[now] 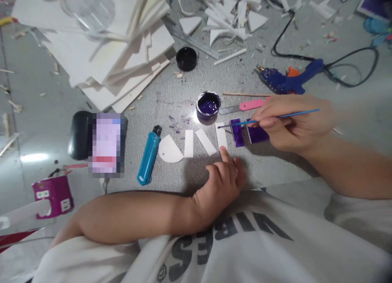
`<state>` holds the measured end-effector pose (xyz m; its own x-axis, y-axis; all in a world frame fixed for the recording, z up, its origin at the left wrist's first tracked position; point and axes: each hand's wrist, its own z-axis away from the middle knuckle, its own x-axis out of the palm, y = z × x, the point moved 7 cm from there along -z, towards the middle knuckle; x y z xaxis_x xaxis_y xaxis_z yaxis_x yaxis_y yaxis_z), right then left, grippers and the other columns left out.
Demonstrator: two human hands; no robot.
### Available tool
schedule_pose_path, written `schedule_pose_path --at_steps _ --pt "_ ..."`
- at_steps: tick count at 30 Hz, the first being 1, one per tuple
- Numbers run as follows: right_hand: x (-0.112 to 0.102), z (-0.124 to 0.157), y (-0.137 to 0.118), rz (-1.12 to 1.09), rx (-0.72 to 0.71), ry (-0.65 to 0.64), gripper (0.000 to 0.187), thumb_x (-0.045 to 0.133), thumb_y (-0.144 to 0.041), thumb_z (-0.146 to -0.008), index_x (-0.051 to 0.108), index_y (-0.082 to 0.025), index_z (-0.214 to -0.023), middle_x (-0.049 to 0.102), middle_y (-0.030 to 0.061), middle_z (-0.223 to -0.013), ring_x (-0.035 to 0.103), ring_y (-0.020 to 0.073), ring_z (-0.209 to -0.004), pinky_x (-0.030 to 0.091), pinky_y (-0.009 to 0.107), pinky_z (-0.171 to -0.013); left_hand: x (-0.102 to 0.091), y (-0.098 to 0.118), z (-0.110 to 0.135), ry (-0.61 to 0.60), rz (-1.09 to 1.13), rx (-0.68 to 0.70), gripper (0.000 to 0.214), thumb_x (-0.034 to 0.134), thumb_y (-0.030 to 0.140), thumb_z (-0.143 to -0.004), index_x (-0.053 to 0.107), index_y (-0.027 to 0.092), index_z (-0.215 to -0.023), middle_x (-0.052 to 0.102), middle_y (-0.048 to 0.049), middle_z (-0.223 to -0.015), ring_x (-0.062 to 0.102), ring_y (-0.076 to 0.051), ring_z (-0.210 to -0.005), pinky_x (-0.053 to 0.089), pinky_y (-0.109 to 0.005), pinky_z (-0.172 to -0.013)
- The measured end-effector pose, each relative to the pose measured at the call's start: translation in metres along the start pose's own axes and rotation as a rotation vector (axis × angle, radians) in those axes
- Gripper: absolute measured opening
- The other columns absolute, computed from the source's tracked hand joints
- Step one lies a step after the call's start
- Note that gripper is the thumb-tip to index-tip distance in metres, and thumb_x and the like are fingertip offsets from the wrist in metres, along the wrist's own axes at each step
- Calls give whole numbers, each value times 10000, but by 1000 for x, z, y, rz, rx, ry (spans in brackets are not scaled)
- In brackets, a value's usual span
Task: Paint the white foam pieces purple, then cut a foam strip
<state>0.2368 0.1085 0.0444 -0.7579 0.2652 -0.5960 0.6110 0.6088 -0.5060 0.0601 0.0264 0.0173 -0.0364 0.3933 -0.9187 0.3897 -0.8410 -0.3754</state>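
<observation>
Lower right of paint pot (208,107): two pieces (237,133), purple-coated; closer in, white strip (220,137), seemingly bare, under one fingertip of left hand (223,180), half-curled, grasping nothing. Right hand (292,124): pinching paintbrush (245,123). Below pot, leftward: three white pieces (189,144), unpainted.

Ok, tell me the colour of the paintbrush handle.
The paintbrush handle is blue, shown best in the head view.

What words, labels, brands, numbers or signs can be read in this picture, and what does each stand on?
"VIBES": large dark letters across the white shirt, upside down in this view.
Round emblem on the shirt, near the S: too small to read.
Phone screen: pixelated, nothing legible.
I can make out no other text.
</observation>
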Motion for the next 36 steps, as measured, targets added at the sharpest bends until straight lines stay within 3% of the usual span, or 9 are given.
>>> schedule_pose_path --at_steps 7,12,17,22,25,27,36 --pt "-4 -2 -1 -15 -3 61 174 715 -269 -1081 733 -243 -911 762 -18 -747 814 152 -730 659 263 -696 0 0 0 -7 0 13 207 686 197 -1136 724 94 -1311 855 -285 -1295 780 -197 -747 604 -311 -658" --pt "0 -5 -7 39 -76 -37 139 736 -260 -1065 737 -265 -926 804 -25 -778 806 163 -702 656 288 -680 -1 -2 0 -14 6 19 219 706 200 -1131 735 102 -1325 861 -268 -1299 780 -188 -754 614 -298 -674" --pt "-1 -4 -10 53 -124 8 160 679 -293 -1098 733 -282 -948 793 -31 -778 796 156 -744 635 293 -723 1 -2 0 -17 22 5 213 710 233 -1135 740 116 -1311 861 -261 -1320 778 -186 -759 620 -301 -683" --pt "2 -2 -10 105 -123 -55 254 610 -391 -1155 718 -299 -944 791 -43 -771 767 143 -727 606 317 -721 4 -4 -1 -41 43 -6 196 692 166 -1113 710 147 -1307 845 -262 -1374 747 -167 -691 579 -297 -640" --pt "2 -6 -14 118 -144 -92 260 583 -373 -1161 694 -292 -940 799 -44 -776 778 143 -735 643 318 -777 4 -5 -1 -32 44 -5 202 690 140 -1094 705 150 -1296 849 -261 -1360 747 -171 -682 577 -297 -639" --pt "1 -9 -19 102 -168 -84 225 591 -348 -1150 678 -293 -950 805 -53 -784 773 139 -703 634 312 -718 2 -5 -1 -8 30 -10 183 695 146 -1089 717 134 -1271 855 -273 -1319 741 -175 -661 570 -297 -619" --pt "-3 -8 -14 -128 -36 0 283 636 -339 -1129 688 -261 -861 765 -20 -755 736 133 -634 627 284 -627 1 0 1 -52 48 57 245 699 116 -1085 745 96 -1325 829 -294 -1324 774 -189 -665 573 -300 -586"
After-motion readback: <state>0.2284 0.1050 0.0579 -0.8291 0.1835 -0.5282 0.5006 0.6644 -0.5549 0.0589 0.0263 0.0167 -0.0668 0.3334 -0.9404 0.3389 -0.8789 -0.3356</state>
